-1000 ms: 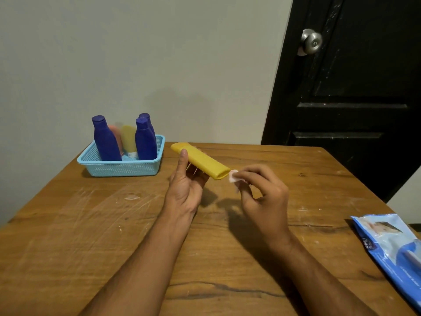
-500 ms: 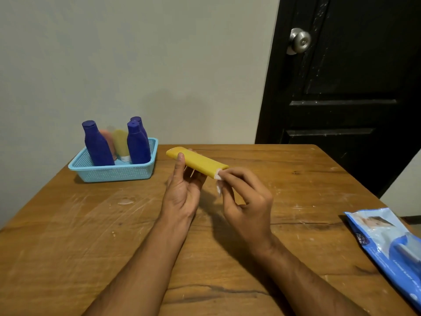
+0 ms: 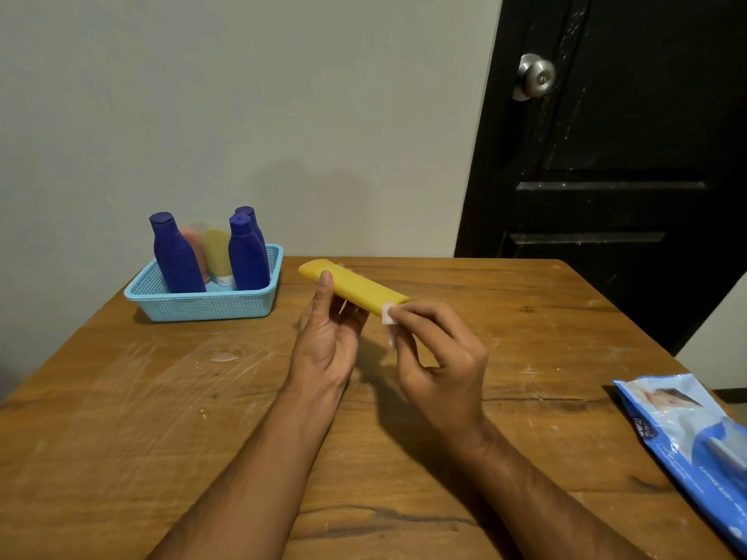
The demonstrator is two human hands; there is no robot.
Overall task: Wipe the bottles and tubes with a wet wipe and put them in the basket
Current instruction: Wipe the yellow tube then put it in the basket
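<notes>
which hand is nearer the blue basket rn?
Left. The left hand holds the yellow tube just right of the basket, apart from it. The right hand pinches the wipe at the tube's far end, further right.

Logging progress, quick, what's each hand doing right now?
Left hand: holding the yellow tube.
Right hand: pinching a wet wipe against the tube's end.

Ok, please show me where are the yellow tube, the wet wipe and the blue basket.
yellow tube (image 3: 355,291): head view, middle of its body.
wet wipe (image 3: 389,318): head view, the white bit at the tube's end.
blue basket (image 3: 210,307): head view, its front wall.
</notes>
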